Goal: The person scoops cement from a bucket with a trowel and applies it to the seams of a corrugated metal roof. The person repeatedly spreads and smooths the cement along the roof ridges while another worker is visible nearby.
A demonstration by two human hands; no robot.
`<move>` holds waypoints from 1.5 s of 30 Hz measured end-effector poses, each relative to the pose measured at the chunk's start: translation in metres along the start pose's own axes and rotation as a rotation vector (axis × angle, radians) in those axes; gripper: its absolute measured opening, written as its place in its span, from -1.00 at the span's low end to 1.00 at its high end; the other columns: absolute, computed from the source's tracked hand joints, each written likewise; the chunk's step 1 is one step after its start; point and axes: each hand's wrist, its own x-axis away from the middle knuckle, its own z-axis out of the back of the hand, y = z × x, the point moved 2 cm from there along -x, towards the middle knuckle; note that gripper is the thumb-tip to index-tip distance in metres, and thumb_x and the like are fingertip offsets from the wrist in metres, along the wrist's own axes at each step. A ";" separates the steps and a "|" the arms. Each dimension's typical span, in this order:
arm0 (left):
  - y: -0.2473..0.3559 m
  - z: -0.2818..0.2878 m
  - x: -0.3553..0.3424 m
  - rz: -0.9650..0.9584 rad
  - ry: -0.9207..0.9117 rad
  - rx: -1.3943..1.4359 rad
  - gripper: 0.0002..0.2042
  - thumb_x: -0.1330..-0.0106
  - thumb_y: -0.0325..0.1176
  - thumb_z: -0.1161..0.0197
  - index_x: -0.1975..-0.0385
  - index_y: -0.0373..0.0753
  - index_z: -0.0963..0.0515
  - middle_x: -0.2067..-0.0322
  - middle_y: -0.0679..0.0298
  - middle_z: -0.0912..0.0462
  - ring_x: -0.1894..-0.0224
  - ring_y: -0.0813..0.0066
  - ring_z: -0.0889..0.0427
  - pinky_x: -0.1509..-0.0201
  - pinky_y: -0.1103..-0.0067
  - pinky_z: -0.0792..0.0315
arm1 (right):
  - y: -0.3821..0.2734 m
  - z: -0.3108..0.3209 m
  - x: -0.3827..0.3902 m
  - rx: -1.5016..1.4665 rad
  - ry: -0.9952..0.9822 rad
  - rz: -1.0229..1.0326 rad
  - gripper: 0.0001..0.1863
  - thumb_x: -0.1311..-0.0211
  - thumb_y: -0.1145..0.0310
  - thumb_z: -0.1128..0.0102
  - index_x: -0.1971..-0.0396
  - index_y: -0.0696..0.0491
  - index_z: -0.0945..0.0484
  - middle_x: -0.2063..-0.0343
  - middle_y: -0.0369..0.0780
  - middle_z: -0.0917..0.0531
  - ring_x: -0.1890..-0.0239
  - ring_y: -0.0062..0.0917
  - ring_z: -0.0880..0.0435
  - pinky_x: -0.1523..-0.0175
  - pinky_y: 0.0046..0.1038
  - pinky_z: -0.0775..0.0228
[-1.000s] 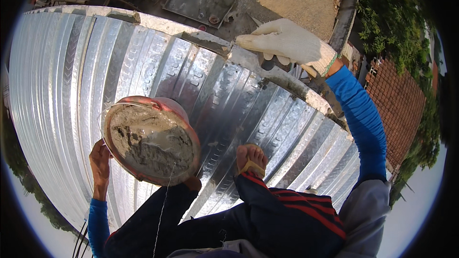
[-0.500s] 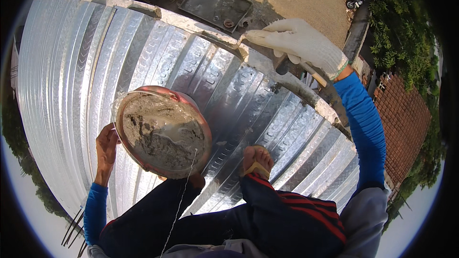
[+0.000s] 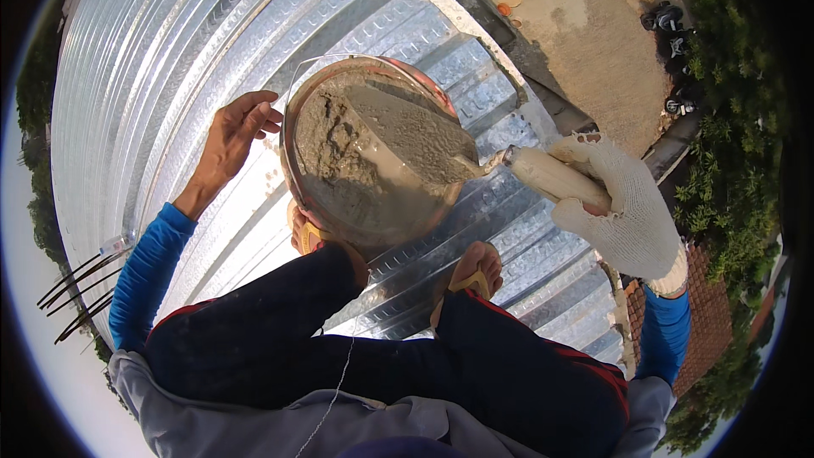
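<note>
A round reddish bucket (image 3: 297, 178) full of wet grey mortar (image 3: 339, 148) stands in front of me by my feet, its thin wire handle raised along the far side. My right hand (image 3: 632, 212), in a white knitted glove, is wrapped round the pale handle of a trowel (image 3: 560, 180). The trowel's blade, coated with mortar, lies over the mortar inside the bucket and points left. My bare left hand (image 3: 233, 140) hovers just beside the bucket's left rim, fingers loosely bent and apart, with nothing seen in them.
Ribbed shiny metal decking (image 3: 195, 59) spreads under me and the bucket. A mortar-smeared concrete edge (image 3: 475, 25) borders it, with bare ground (image 3: 585, 51) far below. Thin dark rods (image 3: 85, 280) stick out at the left; trees (image 3: 729, 119) and parked motorcycles stand to the right.
My right hand has come back from the concrete edge, bringing the trowel blade into the bucket. My left hand has come away from the bucket's rim. The whole view has turned.
</note>
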 end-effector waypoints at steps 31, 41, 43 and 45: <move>0.022 -0.015 0.005 -0.003 -0.040 -0.062 -0.68 -0.51 -0.50 -0.21 -0.18 -0.52 -0.59 0.03 -0.05 -0.79 0.01 0.31 -0.75 -0.16 0.39 -0.62 | -0.056 -0.074 -0.005 1.007 -0.086 0.412 -0.46 -0.06 0.34 -0.32 -0.08 0.26 -0.61 0.10 -0.11 -0.59 0.12 -0.32 -0.62 0.28 -0.33 -0.43; 0.017 -0.012 0.007 -0.008 -0.037 -0.097 -0.67 -0.52 -0.46 -0.22 -0.19 -0.51 -0.59 0.01 -0.09 -0.79 -0.01 0.22 -0.78 -0.18 0.37 -0.64 | -0.043 -0.064 0.001 0.515 -0.193 0.186 -0.46 -0.26 0.46 -0.24 -0.28 0.07 -0.51 -0.12 -0.12 -0.57 -0.10 -0.30 -0.61 -0.09 -0.23 -0.49; 0.020 -0.011 0.004 -0.001 -0.034 -0.126 -0.66 -0.50 -0.47 -0.24 -0.18 -0.50 -0.60 0.05 -0.08 -0.80 0.01 0.23 -0.79 -0.15 0.37 -0.66 | -0.031 -0.070 -0.010 0.527 0.038 0.579 -0.51 -0.26 0.48 -0.23 -0.22 0.09 -0.55 -0.05 -0.09 -0.63 0.02 -0.26 -0.69 0.03 -0.25 -0.56; 0.023 -0.010 0.004 0.023 -0.045 -0.147 -0.67 -0.50 -0.47 -0.24 -0.17 -0.50 -0.61 0.06 -0.07 -0.81 0.02 0.25 -0.79 -0.14 0.38 -0.66 | -0.021 -0.073 -0.009 0.627 0.150 0.742 -0.51 -0.24 0.43 -0.26 -0.21 0.11 -0.58 -0.02 -0.08 -0.67 0.04 -0.23 -0.72 0.04 -0.23 -0.59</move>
